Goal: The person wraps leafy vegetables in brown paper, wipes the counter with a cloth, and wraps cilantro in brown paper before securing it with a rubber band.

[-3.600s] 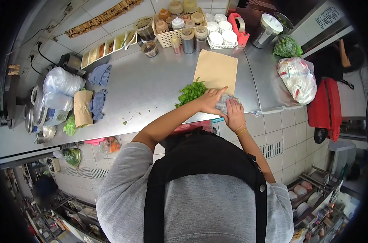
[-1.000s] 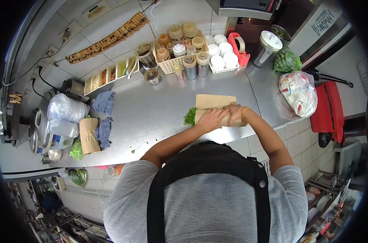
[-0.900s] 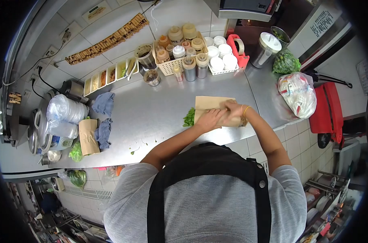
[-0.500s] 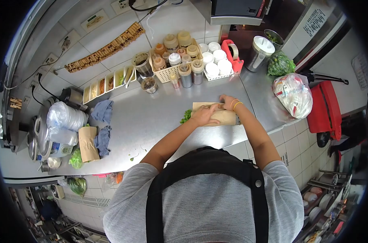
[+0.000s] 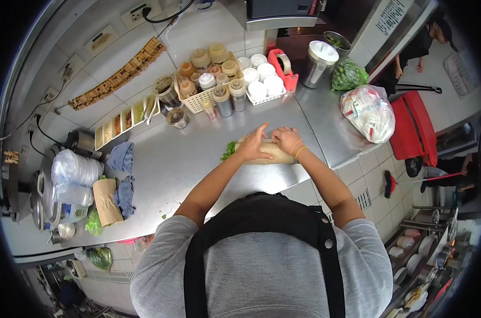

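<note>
On the steel counter lies a brown paper bundle [image 5: 275, 157] with leafy greens [image 5: 228, 151] sticking out of its left end. My left hand [image 5: 255, 147] rests on the bundle near the greens, its thumb and fingers spread apart. At the far edge of the paper, my right hand [image 5: 287, 140] has its fingers curled down and gripping; yellow and orange bands circle that wrist. What else the paper holds is hidden.
Behind the hands stand a basket [image 5: 196, 103] of sauce bottles and a rack of white lids [image 5: 258, 90]. A plastic bag [image 5: 368, 114] sits on the right. Blue cloths [image 5: 125, 195] and folded brown paper [image 5: 108, 202] lie left. Two people are at the right, one with a broom [image 5: 391, 183].
The paper's raised far flap is no longer visible and the bundle looks narrower. My left hand has gone from lying flat to fingers lifted and spread. Two people have come into view at right.
</note>
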{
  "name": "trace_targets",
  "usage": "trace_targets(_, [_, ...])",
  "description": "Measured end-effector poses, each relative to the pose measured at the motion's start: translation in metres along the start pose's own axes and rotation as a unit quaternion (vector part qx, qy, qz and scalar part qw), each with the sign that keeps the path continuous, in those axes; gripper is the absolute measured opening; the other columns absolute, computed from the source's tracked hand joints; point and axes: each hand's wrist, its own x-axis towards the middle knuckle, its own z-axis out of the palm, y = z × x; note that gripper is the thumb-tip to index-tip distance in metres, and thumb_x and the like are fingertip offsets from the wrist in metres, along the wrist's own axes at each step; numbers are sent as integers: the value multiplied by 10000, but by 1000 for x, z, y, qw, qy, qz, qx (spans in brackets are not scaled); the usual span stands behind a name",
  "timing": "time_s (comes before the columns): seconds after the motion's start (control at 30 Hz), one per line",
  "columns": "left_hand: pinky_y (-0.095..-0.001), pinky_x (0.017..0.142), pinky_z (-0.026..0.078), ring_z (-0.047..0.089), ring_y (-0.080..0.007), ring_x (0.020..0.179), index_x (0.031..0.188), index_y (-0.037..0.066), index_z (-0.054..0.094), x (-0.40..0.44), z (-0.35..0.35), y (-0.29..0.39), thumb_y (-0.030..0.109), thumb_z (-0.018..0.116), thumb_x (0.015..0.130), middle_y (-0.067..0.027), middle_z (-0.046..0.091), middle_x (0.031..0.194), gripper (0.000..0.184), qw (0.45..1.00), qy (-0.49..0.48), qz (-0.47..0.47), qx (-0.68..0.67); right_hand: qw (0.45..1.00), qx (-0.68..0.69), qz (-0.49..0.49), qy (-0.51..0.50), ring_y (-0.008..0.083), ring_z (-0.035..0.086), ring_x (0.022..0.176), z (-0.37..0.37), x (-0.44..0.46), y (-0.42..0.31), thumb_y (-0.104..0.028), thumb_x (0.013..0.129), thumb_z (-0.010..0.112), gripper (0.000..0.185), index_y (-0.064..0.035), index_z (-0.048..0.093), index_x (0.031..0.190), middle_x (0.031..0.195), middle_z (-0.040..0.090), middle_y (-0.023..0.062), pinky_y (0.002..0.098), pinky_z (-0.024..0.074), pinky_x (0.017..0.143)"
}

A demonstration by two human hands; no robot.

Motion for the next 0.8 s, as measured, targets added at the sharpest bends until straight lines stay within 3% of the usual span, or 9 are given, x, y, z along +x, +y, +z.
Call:
trace_targets(0.23, [-374,822,467,600,-284,892,1417,90,166,-2,6,3,368,885,496,-125,599,914,1201,999,21,-14,-20,995,-15,23,101,259,502,1085,23,-12,11,-427,822,583,417,-106,570,1088,1076,573,87,494,339,960])
trace_targets(0.3, [-370,799,473,599,-273,865,1406,88,188,-3,9,3,345,892,488,-118,596,894,1186,1000,23,-8,-18,991,-56,-122,8,276,501,1085,7,-31,2,-537,733,644,606,-56,536,1087,1061,566,127,526,313,985])
trace_targets(0.4, [-365,771,478,591,-255,818,1388,84,219,-7,8,10,309,902,475,-103,581,856,1163,999,27,-17,-15,971,-116,-206,-17,289,493,1101,-20,-49,-15,-577,633,704,721,-24,520,1057,1042,554,167,519,304,1001])
trace_targets(0.53, [-356,752,475,564,-249,763,1372,72,233,-11,8,19,285,907,465,-81,547,814,1150,998,36,-49,-32,958,-176,-226,4,307,545,1020,0,-42,-8,-510,600,738,682,-30,519,1031,996,579,170,452,394,950])
trace_targets(0.6, [-367,763,457,557,-250,788,1359,74,264,-12,5,25,264,889,492,-72,549,813,1085,996,67,-51,-35,981,-124,-126,-82,338,593,938,3,-35,-14,-414,565,750,658,-6,516,1025,966,606,189,384,475,850])
trace_targets(0.67, [-377,775,439,550,-252,813,1346,76,296,-16,1,35,242,871,519,-64,551,811,1020,993,95,-59,-38,996,-32,-47,-73,352,606,913,-5,-42,-18,-390,560,746,658,8,512,1028,959,615,211,379,490,820])
trace_targets(0.73, [-364,703,467,545,-228,735,1328,73,334,-18,-12,58,201,844,605,-75,547,821,894,957,253,102,101,996,58,31,-65,367,620,888,-4,-45,-17,-366,555,743,657,22,508,1031,951,623,232,374,504,791])
trace_targets(0.77, [-335,713,481,577,-198,775,1264,59,422,-22,-17,74,134,798,666,-73,569,855,711,958,260,100,60,985,142,93,-27,366,619,903,2,-43,-12,-381,559,743,673,27,505,1039,959,621,248,381,499,806])
trace_targets(0.8, [-335,713,481,577,-198,775,1264,59,422,-24,-14,82,134,798,666,-73,569,855,711,959,260,95,61,962,223,155,9,365,619,918,4,-44,-12,-396,563,744,690,33,501,1047,967,619,264,387,493,821])
